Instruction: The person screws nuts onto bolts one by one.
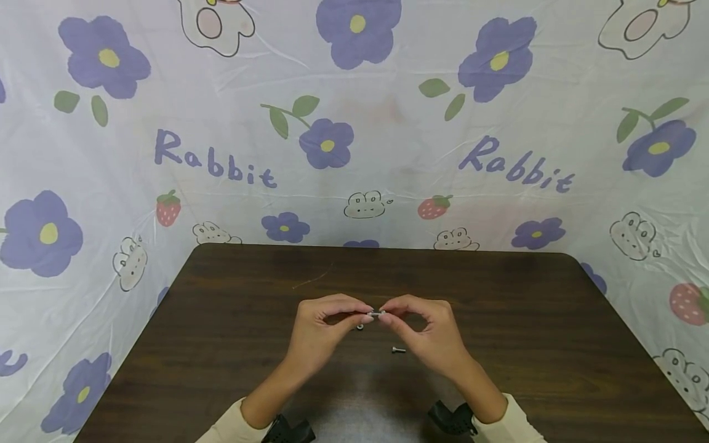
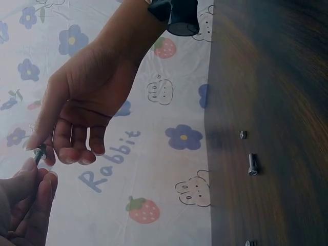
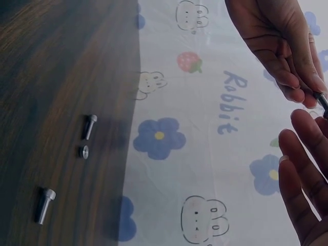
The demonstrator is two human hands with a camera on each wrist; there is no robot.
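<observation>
Left hand (image 1: pixel 327 323) and right hand (image 1: pixel 429 329) pinch opposite ends of held bolt (image 1: pixel 375 314), at its 9 and 3 o'clock. Joining seems under way; cannot tell whether nut is on shaft. Remaining on surface (image 1: pixel 249 357): loose nut (image 1: pixel 360 327) at 8 o'clock from held bolt, loose bolt (image 1: pixel 398 350) at 5, plus 2nd bolt (image 3: pixel 90 126) in right wrist view.

At 9 o'clock, the left hand (image 2: pixel 20 195) and right hand (image 2: pixel 84 97) pinch 1 dark bolt (image 2: pixel 38 156). On the table (image 2: pixel 277 77): 1 nut (image 2: pixel 243 135) at 3, 1 silver bolt (image 2: pixel 252 164) at 4, 1 cut-off piece (image 2: pixel 249 243) at 5.
</observation>
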